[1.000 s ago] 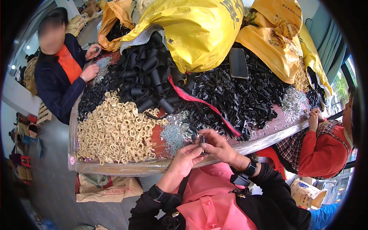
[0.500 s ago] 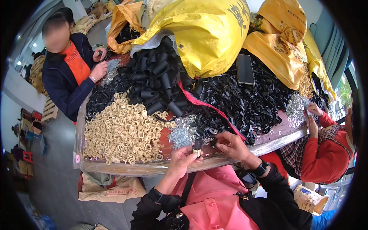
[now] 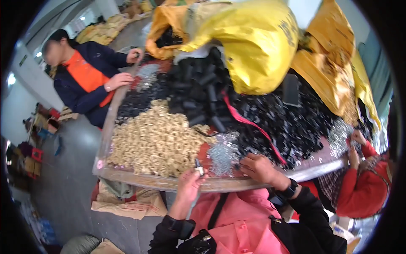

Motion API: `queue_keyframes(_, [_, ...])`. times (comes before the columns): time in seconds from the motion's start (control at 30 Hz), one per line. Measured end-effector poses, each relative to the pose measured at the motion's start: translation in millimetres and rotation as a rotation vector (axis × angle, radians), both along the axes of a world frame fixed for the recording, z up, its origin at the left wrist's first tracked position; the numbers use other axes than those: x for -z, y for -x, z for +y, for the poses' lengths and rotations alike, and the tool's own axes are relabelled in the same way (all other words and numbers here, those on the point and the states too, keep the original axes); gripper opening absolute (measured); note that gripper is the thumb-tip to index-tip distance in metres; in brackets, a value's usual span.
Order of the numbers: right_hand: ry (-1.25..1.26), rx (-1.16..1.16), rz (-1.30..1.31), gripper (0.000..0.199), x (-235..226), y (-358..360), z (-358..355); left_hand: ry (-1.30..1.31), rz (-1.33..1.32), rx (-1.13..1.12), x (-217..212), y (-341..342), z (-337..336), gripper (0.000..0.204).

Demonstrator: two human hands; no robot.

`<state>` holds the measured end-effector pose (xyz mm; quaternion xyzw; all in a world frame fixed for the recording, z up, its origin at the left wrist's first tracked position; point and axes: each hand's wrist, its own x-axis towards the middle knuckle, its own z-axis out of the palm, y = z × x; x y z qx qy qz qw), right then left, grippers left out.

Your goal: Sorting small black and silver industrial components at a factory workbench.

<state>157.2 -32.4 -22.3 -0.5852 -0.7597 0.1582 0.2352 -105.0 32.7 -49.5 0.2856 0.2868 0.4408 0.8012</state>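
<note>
My left hand (image 3: pixel 189 183) is closed at the table's front edge, just in front of the cream-coloured parts. Between thumb and fingers it pinches a small black-and-cream plastic part (image 3: pixel 199 169), blurred by motion. To its right, my right hand (image 3: pixel 261 170) is curled palm down, with a small black plastic piece (image 3: pixel 237 167) at its fingertips. Between both hands lies a pile of small silvery metal pieces (image 3: pixel 223 155). A big heap of cream plastic buckle-like pieces (image 3: pixel 156 142) spreads to the left.
Black plastic parts (image 3: pixel 275 122) and black tubes (image 3: pixel 198 91) cover the table's middle, crossed by a red strip (image 3: pixel 249 122). Behind stand yellow sacks (image 3: pixel 258 46); a phone (image 3: pixel 292 89) lies among the parts. One co-worker (image 3: pixel 91 78) is at left, another (image 3: pixel 359 182) at right.
My left hand has moved left with the small part, away from my right hand. The whole view has shifted. The left co-worker's hands have moved apart, to the table's edge.
</note>
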Motion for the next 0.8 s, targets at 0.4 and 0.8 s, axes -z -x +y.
queue_keyframes(0.4, [-0.234,0.223,-0.444,0.012,40.4,-33.7,-3.4,0.092,-0.061,0.059,21.3,5.1,-10.4,0.017])
queue_keyframes(0.8, [-0.040,0.365,0.332,0.007,19.0,-37.1,-9.3,0.108,0.015,0.173,4.1,-23.3,-4.9,0.014])
